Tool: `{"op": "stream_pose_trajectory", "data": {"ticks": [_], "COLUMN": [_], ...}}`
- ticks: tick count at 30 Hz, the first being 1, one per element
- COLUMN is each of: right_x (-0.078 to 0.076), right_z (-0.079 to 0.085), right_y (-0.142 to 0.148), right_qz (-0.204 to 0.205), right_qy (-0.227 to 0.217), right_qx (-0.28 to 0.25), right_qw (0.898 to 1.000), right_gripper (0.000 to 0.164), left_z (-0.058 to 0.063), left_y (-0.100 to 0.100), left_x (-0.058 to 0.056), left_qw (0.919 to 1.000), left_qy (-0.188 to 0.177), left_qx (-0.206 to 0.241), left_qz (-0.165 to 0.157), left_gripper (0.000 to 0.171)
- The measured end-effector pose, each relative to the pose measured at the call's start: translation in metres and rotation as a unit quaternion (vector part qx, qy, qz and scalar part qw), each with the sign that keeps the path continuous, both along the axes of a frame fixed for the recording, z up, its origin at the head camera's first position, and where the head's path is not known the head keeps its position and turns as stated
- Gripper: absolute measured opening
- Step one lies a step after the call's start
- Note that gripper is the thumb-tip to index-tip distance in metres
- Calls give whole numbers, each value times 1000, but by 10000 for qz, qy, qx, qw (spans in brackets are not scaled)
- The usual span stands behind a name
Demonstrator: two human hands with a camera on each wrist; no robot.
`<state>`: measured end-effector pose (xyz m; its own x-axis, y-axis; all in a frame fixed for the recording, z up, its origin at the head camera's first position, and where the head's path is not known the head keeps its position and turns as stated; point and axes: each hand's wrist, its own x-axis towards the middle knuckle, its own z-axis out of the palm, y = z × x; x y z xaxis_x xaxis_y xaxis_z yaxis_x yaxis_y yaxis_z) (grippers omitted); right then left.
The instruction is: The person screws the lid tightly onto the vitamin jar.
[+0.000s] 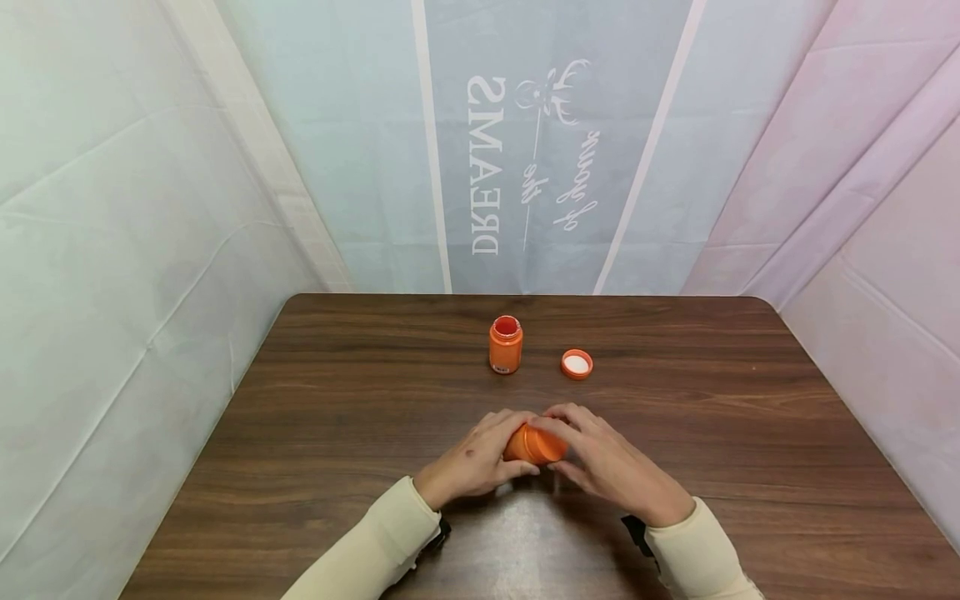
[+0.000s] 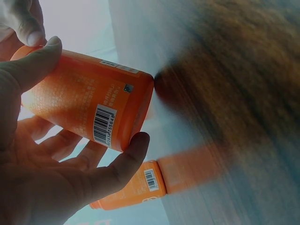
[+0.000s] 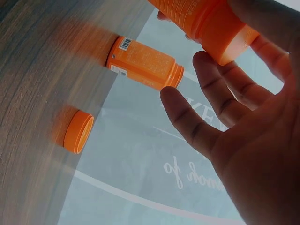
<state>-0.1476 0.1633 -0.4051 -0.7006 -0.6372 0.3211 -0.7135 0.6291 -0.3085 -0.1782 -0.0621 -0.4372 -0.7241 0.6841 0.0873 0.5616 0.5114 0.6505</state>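
My left hand (image 1: 474, 457) grips an orange plastic bottle (image 2: 77, 96) by its body, thumb on one side and fingers round the other. The bottle is tilted, and its barcode label shows in the left wrist view. Its bottom edge is right at the tabletop there. My right hand (image 1: 613, 465) holds the bottle's orange screw cap (image 3: 227, 40) with thumb and fingertips. The cap sits on the neck and points to the right in the head view.
Behind the hands an uncapped orange bottle (image 1: 506, 352) stands upright on the brown wooden table (image 1: 360, 375). To its right lies a loose orange cap (image 1: 577, 364), its white inside facing up. Printed fabric (image 1: 555, 250) hangs behind the table's far edge.
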Motion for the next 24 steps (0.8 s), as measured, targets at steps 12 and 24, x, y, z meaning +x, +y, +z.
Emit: {"op": "stream_pose_trajectory", "data": {"ticks": [12, 24], "right_x": [1, 3], "right_z": [3, 3], "right_y": [-1, -4], "right_qz": [-60, -100], "right_qy": [-291, -465], "right_qx": [-82, -208], "right_qw": [9995, 9987], "right_gripper": [59, 61], "left_z": [2, 1], "left_y": [1, -3], "left_x": [2, 2], "left_qw": [10000, 9999], "left_qy": [-39, -21], "left_qx": [-9, 113], "left_qz": [80, 104], "left_gripper": [56, 59]}}
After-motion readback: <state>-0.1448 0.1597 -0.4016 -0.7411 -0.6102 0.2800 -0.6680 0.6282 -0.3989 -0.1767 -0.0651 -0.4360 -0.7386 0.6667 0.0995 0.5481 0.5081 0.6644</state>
